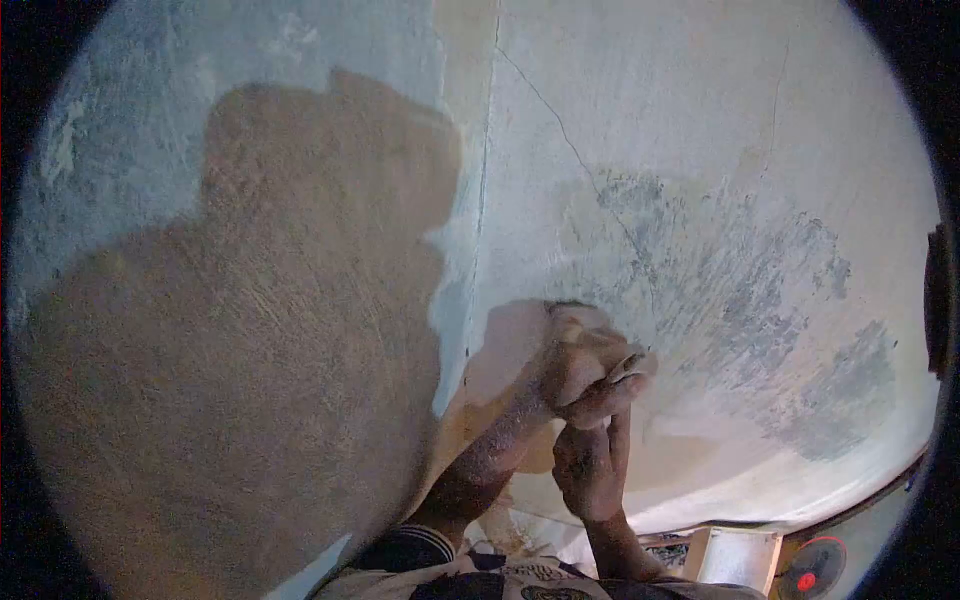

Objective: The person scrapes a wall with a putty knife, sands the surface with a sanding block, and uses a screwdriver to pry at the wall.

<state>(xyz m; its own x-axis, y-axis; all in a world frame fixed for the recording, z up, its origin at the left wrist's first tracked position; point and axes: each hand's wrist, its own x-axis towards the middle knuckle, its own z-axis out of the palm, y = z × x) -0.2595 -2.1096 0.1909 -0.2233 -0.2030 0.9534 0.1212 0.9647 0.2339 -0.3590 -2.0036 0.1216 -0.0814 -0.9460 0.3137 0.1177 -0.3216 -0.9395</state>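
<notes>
My left hand [590,365], dusty pale, is closed against the wall [700,120] just right of its corner line. A folded sheet, seemingly sandpaper [630,366], shows its thin edge between the fingers and thumb. Just below, my right hand [588,475] has its fingers curled, with one finger reaching up to the underside of the left hand. What the right hand grips, if anything, is hidden. Dark, scuffed patches [740,290] spread over the wall to the right of both hands.
A large shadow [320,300] covers the wall on the left. A thin crack [565,135] runs down the right wall. At the lower right are a wooden-framed box [738,555] and a round dark object with a red centre [806,580].
</notes>
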